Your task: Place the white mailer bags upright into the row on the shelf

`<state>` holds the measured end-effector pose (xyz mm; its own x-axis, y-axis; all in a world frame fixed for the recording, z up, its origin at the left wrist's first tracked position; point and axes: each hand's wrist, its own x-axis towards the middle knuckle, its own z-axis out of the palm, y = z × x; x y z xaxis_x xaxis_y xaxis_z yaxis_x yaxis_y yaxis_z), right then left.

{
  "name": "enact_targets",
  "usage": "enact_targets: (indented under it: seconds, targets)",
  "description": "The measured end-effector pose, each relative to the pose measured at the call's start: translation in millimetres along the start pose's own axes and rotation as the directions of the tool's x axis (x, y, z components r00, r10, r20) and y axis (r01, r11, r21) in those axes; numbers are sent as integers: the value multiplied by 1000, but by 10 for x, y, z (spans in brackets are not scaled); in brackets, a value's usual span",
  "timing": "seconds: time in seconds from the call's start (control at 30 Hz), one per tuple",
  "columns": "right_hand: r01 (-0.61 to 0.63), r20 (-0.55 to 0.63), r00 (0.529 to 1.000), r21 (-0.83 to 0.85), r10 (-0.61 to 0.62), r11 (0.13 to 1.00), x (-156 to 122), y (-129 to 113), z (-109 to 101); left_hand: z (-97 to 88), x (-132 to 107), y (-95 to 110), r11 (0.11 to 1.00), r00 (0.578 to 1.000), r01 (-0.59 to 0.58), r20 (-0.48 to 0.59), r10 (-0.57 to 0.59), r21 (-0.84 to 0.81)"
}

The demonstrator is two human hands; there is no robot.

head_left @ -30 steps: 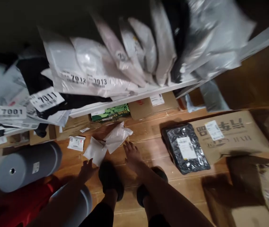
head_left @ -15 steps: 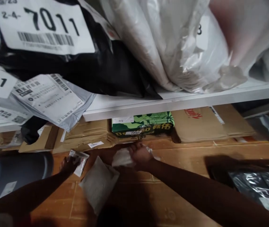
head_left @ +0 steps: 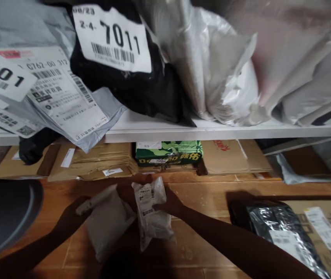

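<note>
My right hand (head_left: 169,202) is closed on the side of a white plastic parcel (head_left: 153,223) with a printed label, thumb over its front, held up off the wooden floor. My left hand (head_left: 73,215) is closed on a small white packet (head_left: 84,206), which is partly hidden by the fingers and blurred. That packet overlaps the upper left edge of a pale mailer bag (head_left: 108,223), which lies between the two hands. Whether the left fingers also touch the mailer bag, I cannot tell.
Above the hands runs a white shelf (head_left: 159,135) with a black parcel (head_left: 124,83) marked 7011 and several bagged parcels. Beneath it stand a green box (head_left: 169,153) and cardboard boxes (head_left: 235,157). A grey rounded object (head_left: 5,217) is at left, a black wrapped package (head_left: 276,228) at right.
My right hand has lifted the white plastic parcel from near the green box and drawn it closer, its label now showing. My left hand has moved down with the small packet, to the mailer bag.
</note>
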<state>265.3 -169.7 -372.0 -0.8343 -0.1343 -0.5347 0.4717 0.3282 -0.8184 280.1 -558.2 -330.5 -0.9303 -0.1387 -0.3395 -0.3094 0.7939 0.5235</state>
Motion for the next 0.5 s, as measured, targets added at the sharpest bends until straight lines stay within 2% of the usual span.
enact_targets:
  seconds: [0.03, 0.1, 0.17, 0.23, 0.3, 0.37, 0.4, 0.43, 0.47, 0.5]
  targets:
    - [-20, -52, 998, -1, 20, 1000, 23, -21, -35, -43, -79, 133, 996, 996, -82, 18, 82, -35]
    - [-50, -155, 987, 2, 50, 999, 15, -64, -87, -98, -210, 384, 965, 968, -251, -23, 250, -70]
    - [-27, -196, 980, 28, 32, 999, -89, -135, -97, -85, -299, 578, 940, 940, -340, -38, 339, -16]
    - [41, -103, 994, 76, -33, 996, -276, -249, -50, 2, -363, 716, 941, 944, -330, 34, 328, 70]
    - [21, 134, 990, 205, -49, 979, -485, -377, 56, 146, -427, 832, 934, 936, -335, 160, 315, 124]
    - [-184, 368, 929, 414, 21, 892, -641, -464, 201, 320, -497, 947, 900, 873, -422, 315, 372, 105]
    - [-299, 420, 905, 505, 71, 810, -683, -478, 273, 404, -528, 1001, 876, 821, -476, 393, 413, 74]
    - [-376, 425, 896, 579, 126, 724, -698, -472, 334, 481, -553, 1043, 848, 759, -529, 464, 456, 32]
    - [-403, 382, 905, 632, 186, 662, -692, -446, 375, 546, -568, 1065, 822, 703, -569, 511, 494, -11]
    - [-381, 297, 924, 661, 240, 646, -670, -404, 393, 596, -575, 1058, 805, 674, -592, 523, 522, -39]
